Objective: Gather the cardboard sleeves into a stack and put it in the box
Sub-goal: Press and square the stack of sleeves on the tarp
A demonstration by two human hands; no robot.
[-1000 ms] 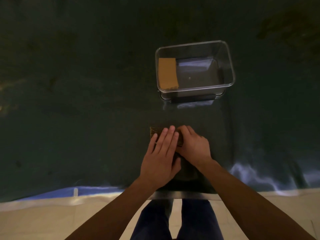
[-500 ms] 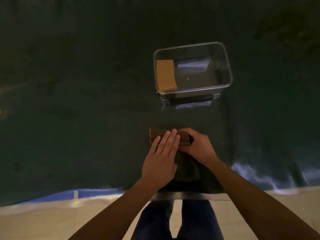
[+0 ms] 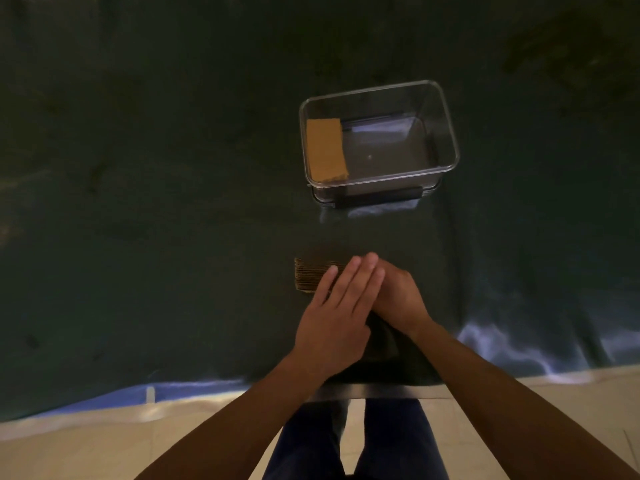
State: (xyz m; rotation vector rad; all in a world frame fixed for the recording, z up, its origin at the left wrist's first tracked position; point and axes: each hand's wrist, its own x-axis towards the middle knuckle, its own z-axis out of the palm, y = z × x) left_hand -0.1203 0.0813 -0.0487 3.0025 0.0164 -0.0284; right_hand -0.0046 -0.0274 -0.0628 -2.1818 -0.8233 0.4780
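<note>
A stack of brown cardboard sleeves (image 3: 308, 277) lies on the dark cloth in front of me; only its left end shows. My left hand (image 3: 337, 311) rests flat on top of the stack, fingers straight and together. My right hand (image 3: 398, 299) curls around the stack's right end, partly under the left fingers. Further away stands a clear plastic box (image 3: 446, 133) with a dark handle on its near side. One tan cardboard sleeve (image 3: 326, 150) lies flat in the left part of the box.
The dark green cloth (image 3: 156, 237) covers the table, with a shiny wrinkled edge at the near right (image 3: 502, 344). Pale floor tiles (image 3: 86, 445) and my legs show below the table's edge.
My left hand has slid right across the stack and now overlaps the right hand's fingers, covering more of the stack. The stack has stayed in place.
</note>
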